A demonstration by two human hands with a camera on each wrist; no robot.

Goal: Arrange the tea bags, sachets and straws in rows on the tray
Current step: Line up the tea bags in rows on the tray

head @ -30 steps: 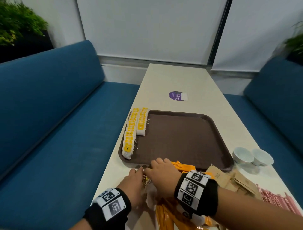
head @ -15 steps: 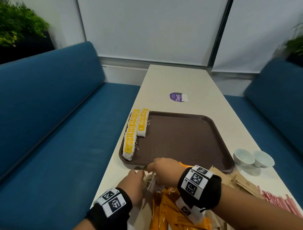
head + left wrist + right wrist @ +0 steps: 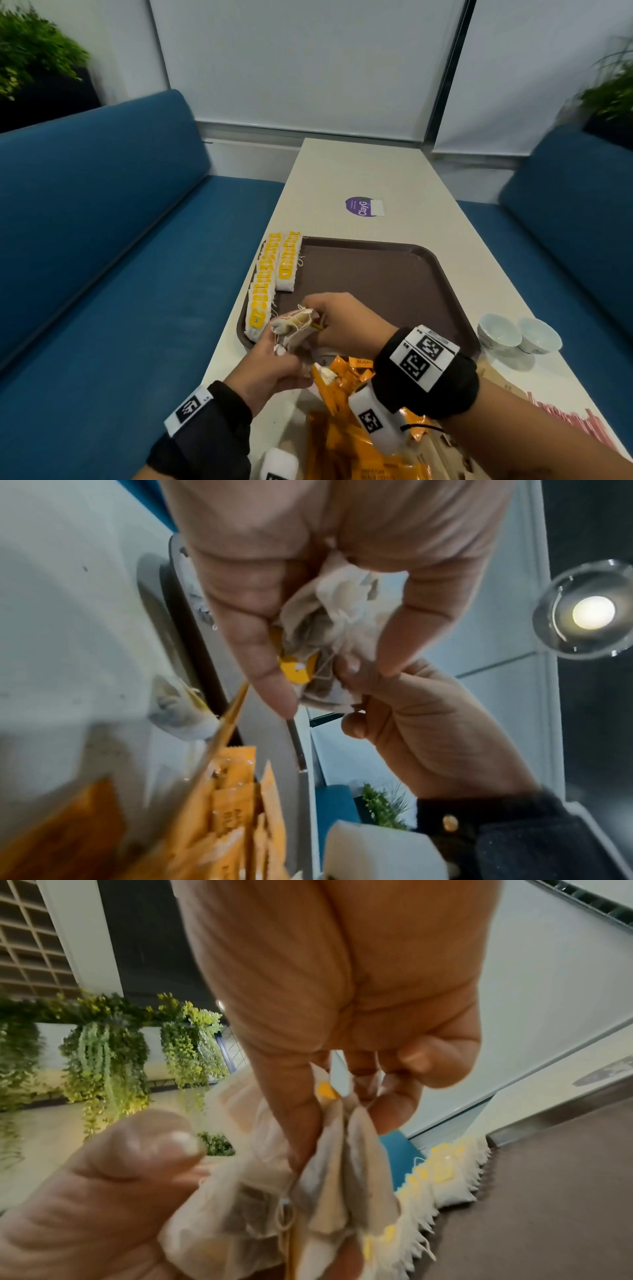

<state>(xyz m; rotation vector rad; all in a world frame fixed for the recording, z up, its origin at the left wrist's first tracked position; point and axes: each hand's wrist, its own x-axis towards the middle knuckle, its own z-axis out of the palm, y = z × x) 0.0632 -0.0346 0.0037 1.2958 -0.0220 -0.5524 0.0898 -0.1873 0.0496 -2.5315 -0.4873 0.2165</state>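
A bunch of white tea bags [image 3: 293,327] with yellow tags is held above the near left corner of the brown tray [image 3: 387,287]. My left hand [image 3: 274,363] grips the bunch from below [image 3: 322,626]. My right hand [image 3: 337,322] pinches the top of the bunch [image 3: 342,1123]. Two rows of tea bags [image 3: 270,281] with yellow tags lie along the tray's left edge. Orange sachets [image 3: 346,428] are heaped on the table under my right wrist. Brown paper sachets [image 3: 496,383] and pink straws [image 3: 575,421] lie near the right edge.
Two small white bowls [image 3: 517,334] stand to the right of the tray. A purple round sticker [image 3: 361,205] is on the white table [image 3: 359,171] beyond the tray. Blue sofas flank the table on both sides.
Both hands have lifted from the table by the sachet heap and now hold a bunch of tea bags above the tray's near left corner.
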